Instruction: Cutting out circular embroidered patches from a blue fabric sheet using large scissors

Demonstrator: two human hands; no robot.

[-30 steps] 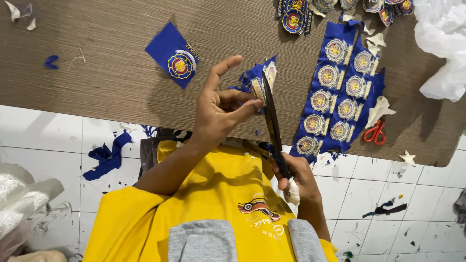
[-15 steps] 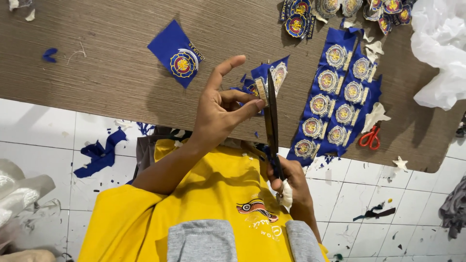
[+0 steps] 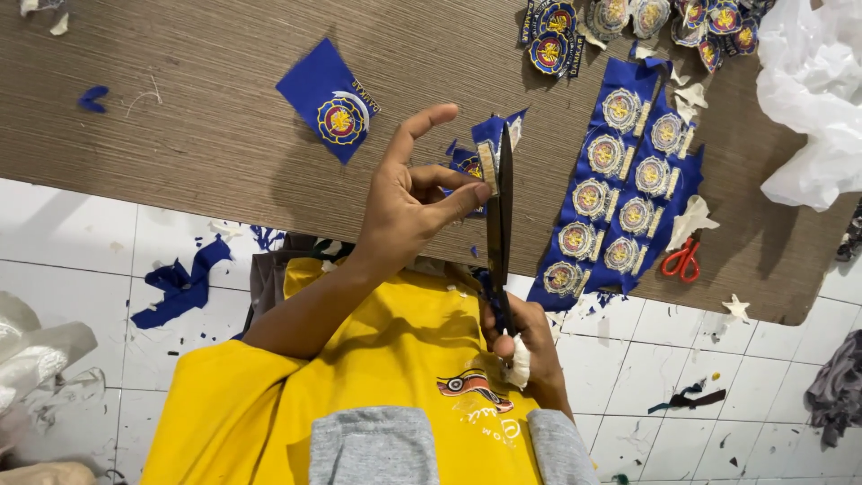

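nearest the camera, a yellow shirt with a grey pocket panel fills the lower middle of the view. just above its right side the right hand is clenched around the handles of a pair of long dark scissors, a white wrap showing on one finger. the blades point up and away, standing close together over the near edge of the brown woven-textured tabletop. the left hand is raised over that near edge, thumb and middle fingers pinching a small blue fabric badge piece right against the blades, index finger stretched upward. compared with a second ago the hands and scissors sit in nearly the same pose; the blue piece looks a little smaller and tighter to the blades, and the view has shifted slightly.

right of the scissors, a blue strip of embroidered round badges in two rows runs from the near edge toward the far edge. small red-handled scissors lie just beside it near the right near corner. a single blue square badge patch lies left of the raised hand, mid tabletop. at the far edge sit a heap of cut-out round badges and, at the far right corner, crumpled white plastic. blue fabric scraps lie on the white tiled floor below the tabletop's left side.
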